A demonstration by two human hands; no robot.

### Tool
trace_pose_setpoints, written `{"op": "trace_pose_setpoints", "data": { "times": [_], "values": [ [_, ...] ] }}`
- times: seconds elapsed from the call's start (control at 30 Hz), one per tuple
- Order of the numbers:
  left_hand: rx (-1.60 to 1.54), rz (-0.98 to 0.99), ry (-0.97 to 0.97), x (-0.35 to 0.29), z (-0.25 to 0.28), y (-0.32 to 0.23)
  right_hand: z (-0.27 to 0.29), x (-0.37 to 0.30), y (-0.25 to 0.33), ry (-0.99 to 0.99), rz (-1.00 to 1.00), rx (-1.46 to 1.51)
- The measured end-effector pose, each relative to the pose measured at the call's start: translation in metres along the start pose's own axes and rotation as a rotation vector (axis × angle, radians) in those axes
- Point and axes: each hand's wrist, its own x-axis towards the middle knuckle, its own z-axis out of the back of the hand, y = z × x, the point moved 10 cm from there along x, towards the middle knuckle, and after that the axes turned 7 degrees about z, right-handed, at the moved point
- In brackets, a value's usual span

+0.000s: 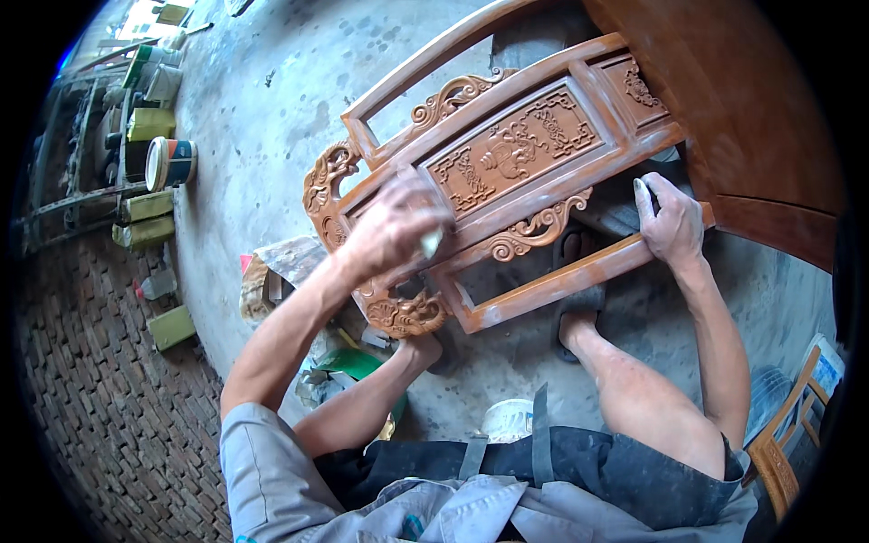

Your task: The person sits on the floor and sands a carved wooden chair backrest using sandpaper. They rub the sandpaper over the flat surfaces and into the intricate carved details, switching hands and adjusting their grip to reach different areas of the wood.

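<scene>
Grey blotchy floor (262, 118) on my feed; carved wooden frame (516, 154) sits slantwise mid-view; left hand (398, 222) is motion-blurred over it, fingers bunched round some pale scrap (433, 242); right hand (673, 219) is on the near rail (566, 282), I can't tell how tightly its fingers close

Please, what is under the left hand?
Below the blurred left hand is the carved wooden panel. A pale object shows at the hand's edge. The panel surface directly beneath is covered.
</scene>
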Motion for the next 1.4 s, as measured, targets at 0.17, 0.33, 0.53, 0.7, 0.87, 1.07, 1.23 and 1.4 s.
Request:
{"op": "trace_pose_setpoints", "data": {
  "times": [0.17, 0.33, 0.53, 0.7, 0.87, 1.07, 1.23, 1.4],
  "values": [
    [-0.112, 0.519, -0.324, -0.028, 0.027, 0.046, 0.000, 0.005, 0.006, 0.008, 0.017, -0.009],
    [-0.202, 0.960, -0.533, -0.029, -0.042, -0.008, 0.000, -0.003, -0.001, 0.028, -0.018, -0.035],
    [-0.096, 1.032, -0.681, -0.017, -0.038, -0.025, -0.001, 0.000, 0.008, 0.010, -0.010, -0.044],
    [-0.117, 1.053, -0.627, -0.023, -0.048, -0.045, 0.001, -0.002, 0.002, 0.011, -0.003, -0.055],
    [-0.125, 1.019, -0.698, -0.024, -0.051, -0.046, -0.001, -0.002, 0.003, 0.012, -0.013, -0.044],
    [-0.030, 0.955, -0.714, -0.018, -0.033, -0.004, -0.005, 0.003, 0.007, 0.005, 0.006, -0.030],
    [-0.089, 0.907, -0.617, -0.023, -0.047, -0.031, 0.002, 0.000, 0.003, 0.010, -0.027, -0.032],
    [-0.083, 0.847, -0.668, -0.008, -0.019, 0.004, 0.000, -0.001, 0.003, 0.032, -0.048, -0.039]
  ]
}}
